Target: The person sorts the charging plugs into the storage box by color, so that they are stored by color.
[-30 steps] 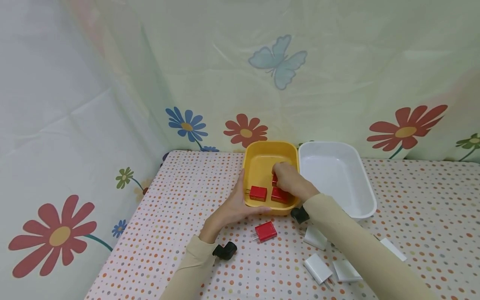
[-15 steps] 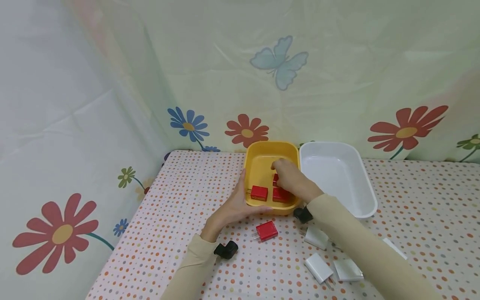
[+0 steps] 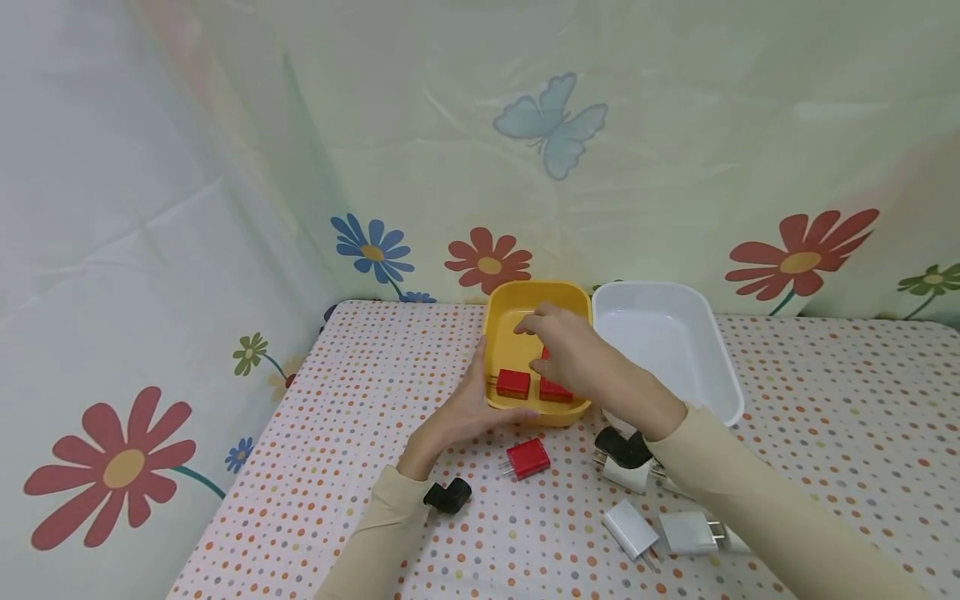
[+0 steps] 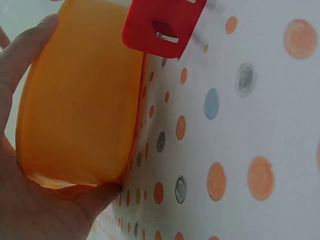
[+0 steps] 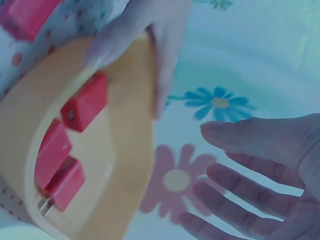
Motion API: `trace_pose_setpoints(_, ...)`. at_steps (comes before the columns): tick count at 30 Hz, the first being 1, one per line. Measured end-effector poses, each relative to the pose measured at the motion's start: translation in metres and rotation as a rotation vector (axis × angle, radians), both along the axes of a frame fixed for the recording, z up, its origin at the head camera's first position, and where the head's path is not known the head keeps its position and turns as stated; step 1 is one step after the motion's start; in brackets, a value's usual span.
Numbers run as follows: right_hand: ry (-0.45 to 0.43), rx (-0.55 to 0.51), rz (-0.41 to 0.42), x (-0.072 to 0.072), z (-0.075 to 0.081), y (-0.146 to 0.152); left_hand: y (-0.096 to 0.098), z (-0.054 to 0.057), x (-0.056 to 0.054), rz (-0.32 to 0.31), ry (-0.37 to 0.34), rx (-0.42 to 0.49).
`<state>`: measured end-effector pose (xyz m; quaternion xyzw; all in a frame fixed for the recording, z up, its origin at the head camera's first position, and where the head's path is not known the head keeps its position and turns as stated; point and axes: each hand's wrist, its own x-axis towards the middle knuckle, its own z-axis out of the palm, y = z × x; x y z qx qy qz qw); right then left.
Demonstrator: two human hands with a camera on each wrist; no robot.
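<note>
The yellow plastic tub (image 3: 508, 337) stands at the back of the table, its near left corner held by my left hand (image 3: 467, 407). In the left wrist view, the thumb and fingers (image 4: 30, 50) spread around the tub's wall. Three red wall chargers (image 5: 87, 102) lie inside the tub, as the right wrist view shows. My right hand (image 3: 577, 354) is over the tub, fingers apart and holding nothing; it partly hides two of the chargers. Another red charger (image 3: 528, 459) lies on the table in front of the tub, prongs pointing left.
A white tub (image 3: 667, 333) stands right beside the yellow one. Several white wall chargers (image 3: 632, 530) lie on the dotted tablecloth (image 3: 390, 358) at the front right, some partly under the right forearm. A flowered curtain (image 3: 420, 150) hangs behind the table.
My right hand has let go of a red charger inside the yellow tub, risen, and spread its fingers. My left hand has kept its hold on the tub.
</note>
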<state>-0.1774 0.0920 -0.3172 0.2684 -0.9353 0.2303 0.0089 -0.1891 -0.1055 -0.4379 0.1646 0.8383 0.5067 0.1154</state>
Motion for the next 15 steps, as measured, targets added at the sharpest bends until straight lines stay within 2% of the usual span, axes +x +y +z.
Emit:
trace_pose_setpoints(5, 0.068, -0.046, 0.063, 0.026, 0.007, 0.002, 0.0, -0.002, -0.003, -0.05, 0.034, 0.045)
trace_pose_setpoints(9, 0.122, -0.081, 0.131, 0.04, 0.004, 0.003, 0.0, -0.003, -0.006, -0.085, 0.074, 0.065)
trace_pose_setpoints(11, 0.106, -0.078, 0.141, 0.045, 0.0, 0.004, 0.0, -0.002, -0.006, -0.096, 0.085, 0.079)
trace_pose_setpoints(15, 0.019, -0.047, 0.118, 0.052, -0.012, 0.005, 0.001, -0.002, -0.006, -0.105, 0.096, 0.097)
